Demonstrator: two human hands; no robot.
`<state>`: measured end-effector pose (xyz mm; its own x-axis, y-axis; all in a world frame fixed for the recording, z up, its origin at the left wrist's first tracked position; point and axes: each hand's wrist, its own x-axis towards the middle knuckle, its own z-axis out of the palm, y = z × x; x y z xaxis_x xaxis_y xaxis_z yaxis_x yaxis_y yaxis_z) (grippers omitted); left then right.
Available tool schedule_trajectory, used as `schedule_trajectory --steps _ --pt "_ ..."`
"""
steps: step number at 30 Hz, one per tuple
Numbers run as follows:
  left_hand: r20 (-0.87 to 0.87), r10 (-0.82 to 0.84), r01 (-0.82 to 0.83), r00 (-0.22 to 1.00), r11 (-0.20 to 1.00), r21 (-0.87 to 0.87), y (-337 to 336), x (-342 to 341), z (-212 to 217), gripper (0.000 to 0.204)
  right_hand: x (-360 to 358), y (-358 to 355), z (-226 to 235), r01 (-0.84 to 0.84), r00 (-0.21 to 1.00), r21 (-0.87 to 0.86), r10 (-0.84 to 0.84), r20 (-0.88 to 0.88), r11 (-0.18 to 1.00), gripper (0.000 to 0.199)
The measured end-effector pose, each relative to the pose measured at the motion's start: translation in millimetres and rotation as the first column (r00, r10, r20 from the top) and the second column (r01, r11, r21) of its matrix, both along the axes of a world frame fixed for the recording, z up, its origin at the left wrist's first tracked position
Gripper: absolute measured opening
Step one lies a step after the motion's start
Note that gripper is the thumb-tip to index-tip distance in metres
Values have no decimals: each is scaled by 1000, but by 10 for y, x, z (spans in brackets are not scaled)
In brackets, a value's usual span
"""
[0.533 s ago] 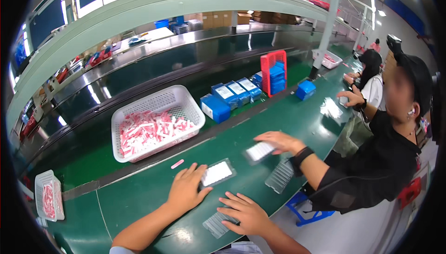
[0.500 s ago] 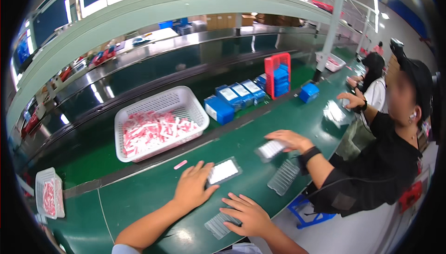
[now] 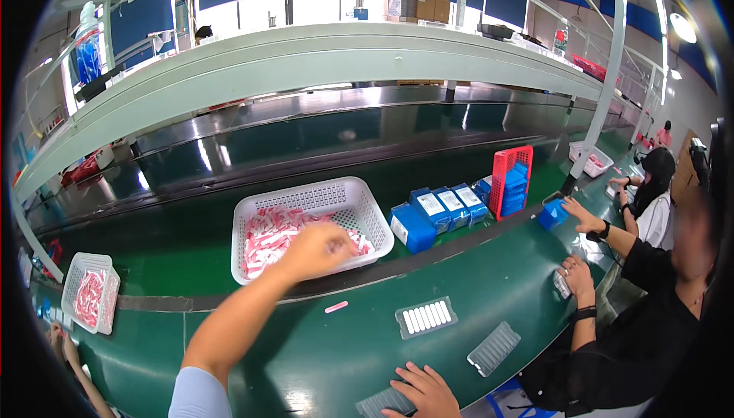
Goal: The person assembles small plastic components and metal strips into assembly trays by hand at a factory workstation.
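My left hand [image 3: 315, 251] is over the front part of a white perforated basket [image 3: 378, 215] heaped with small pink-and-white strips [image 3: 267, 234]. Its fingers curl inward and look closed; whatever they hold is hidden and blurred. Low in the picture, my right hand [image 3: 427, 393] lies with its fingers spread, touching an unfilled ribbed clear plastic tray [image 3: 376, 405]. Ahead of it, a second clear tray [image 3: 427, 317] holds a row of several white strips. Another ribbed clear tray [image 3: 494, 348] rests to the right, apart from my hands. One loose pink strip [image 3: 336, 306] lies on the green table.
Blue packs [image 3: 413, 228] and a red basket [image 3: 512, 183] stand right of the white basket. A smaller white basket [image 3: 113, 296] with strips is at the left. A co-worker in black [image 3: 650, 326] works close on the right. A pale shelf beam [image 3: 321, 59] crosses above.
My left hand has left the filled tray and moved up over the basket. My right hand stays by its tray. The co-worker's near hand has moved away to the right. The view has shifted.
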<state>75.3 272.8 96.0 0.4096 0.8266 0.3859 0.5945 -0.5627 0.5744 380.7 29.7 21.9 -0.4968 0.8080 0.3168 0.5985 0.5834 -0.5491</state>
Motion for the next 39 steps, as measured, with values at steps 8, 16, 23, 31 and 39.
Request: schedule_trajectory --steps 8,16,23,31,39 --pt "-679 354 -541 644 837 -77 1001 -575 -383 89 -31 10 2 -11 1000 -4 10 -21 1000 55" --pt "-794 -111 -399 598 818 -415 1060 -391 -320 90 29 51 -27 -5 999 -59 2 -50 998 56" --pt "-647 -275 -186 712 814 -550 1050 -599 -160 74 62 105 -24 -24 996 -56 20 -83 998 57" --pt "-745 -272 -323 609 773 -546 1290 -260 -217 128 43 54 -58 -25 997 -40 22 -70 999 55" --pt "-842 -231 -408 487 793 -453 952 95 -340 95 3 34 -84 5 996 -35 -8 -89 999 53"
